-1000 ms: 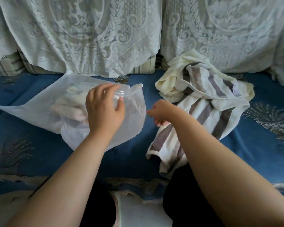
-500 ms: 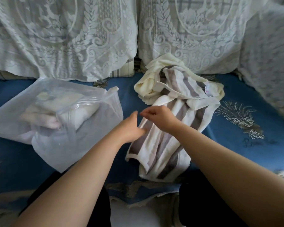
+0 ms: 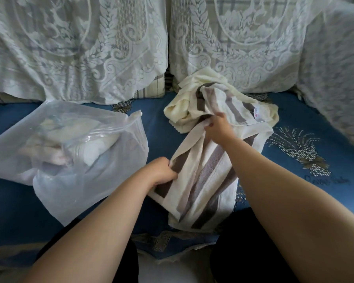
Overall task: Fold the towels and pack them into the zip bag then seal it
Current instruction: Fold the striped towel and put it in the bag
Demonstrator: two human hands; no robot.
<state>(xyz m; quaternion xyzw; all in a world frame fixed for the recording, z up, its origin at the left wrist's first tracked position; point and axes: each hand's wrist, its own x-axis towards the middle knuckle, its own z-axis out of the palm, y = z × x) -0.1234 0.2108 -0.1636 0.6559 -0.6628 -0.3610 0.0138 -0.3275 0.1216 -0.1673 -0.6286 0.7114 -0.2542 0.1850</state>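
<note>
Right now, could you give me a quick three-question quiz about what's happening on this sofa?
1. True or false: the zip bag already holds folded towels.
2. What do both the left hand and right hand grip? A. striped towel B. cream towel C. lace cover
3. Fill in: the cream towel lies ___ the striped one, nearer the backrest.

Key: 1 true; 2 A; 3 behind.
</note>
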